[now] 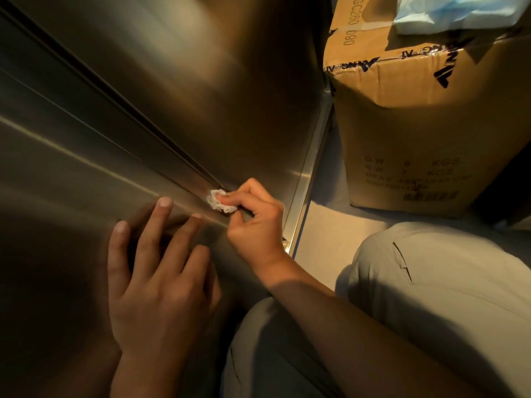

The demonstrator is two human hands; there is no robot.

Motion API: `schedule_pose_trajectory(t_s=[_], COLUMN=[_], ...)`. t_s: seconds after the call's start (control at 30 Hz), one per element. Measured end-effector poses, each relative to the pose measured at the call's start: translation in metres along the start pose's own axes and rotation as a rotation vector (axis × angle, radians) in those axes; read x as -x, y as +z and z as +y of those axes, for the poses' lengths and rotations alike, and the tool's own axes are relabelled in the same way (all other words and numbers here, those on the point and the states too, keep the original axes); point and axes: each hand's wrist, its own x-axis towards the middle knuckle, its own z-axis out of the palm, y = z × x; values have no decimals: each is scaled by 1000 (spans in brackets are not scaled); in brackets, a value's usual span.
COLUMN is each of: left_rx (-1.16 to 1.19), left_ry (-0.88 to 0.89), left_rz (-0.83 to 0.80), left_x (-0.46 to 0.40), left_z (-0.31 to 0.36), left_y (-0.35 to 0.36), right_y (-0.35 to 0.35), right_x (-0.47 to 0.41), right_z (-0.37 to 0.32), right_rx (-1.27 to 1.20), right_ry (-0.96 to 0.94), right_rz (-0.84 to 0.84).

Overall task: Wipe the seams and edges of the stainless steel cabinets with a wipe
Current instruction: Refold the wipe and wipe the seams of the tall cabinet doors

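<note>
One wipe (220, 203), two hands, one box (431, 116), and two steel cabinet panels that meet at one dark seam (161, 139) running diagonally down toward the right.

The right hand (255, 222) pinches the small, crumpled white wipe between thumb and curled fingers (230, 200), and holds it against the lower end of the seam, close to the cabinet's (201, 67) bottom edge. The fingers are closed tight around the wipe; only a little of it shows past them.

The left hand (155, 271) lies flat on the lower panel just beside the right hand, its four fingers straight and slightly spread, tips touching the steel.

The cardboard box stands on the floor (330, 225) to the right of the cabinet, with pale blue material (459, 12) on top. The person's knees, in grey trousers (431, 282), fill the lower right.
</note>
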Motion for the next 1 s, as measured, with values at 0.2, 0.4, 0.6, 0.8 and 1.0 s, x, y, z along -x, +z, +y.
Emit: schedule_pose_trajectory(t_s=[0.2,0.4,0.6,0.8,1.0], left_rx=[10,12,5,-1,-10], left_ry=[-2,-17,-10,-8,0], left_rz=[12,35,45,53,56], left_x=[1,-1,-1,-1,0], left_z=[1,2,1,1,1], left_y=[0,0,1,1,2], right_y=[-15,-53,-58,-51,-34], right_x=[24,70,70,68,53], right_z=[41,137,161,155,102], right_rx=[151,369,515,530,412], right_ry=[159,719,870,956,746], right_rz=[-11,-95,-199,-131,23])
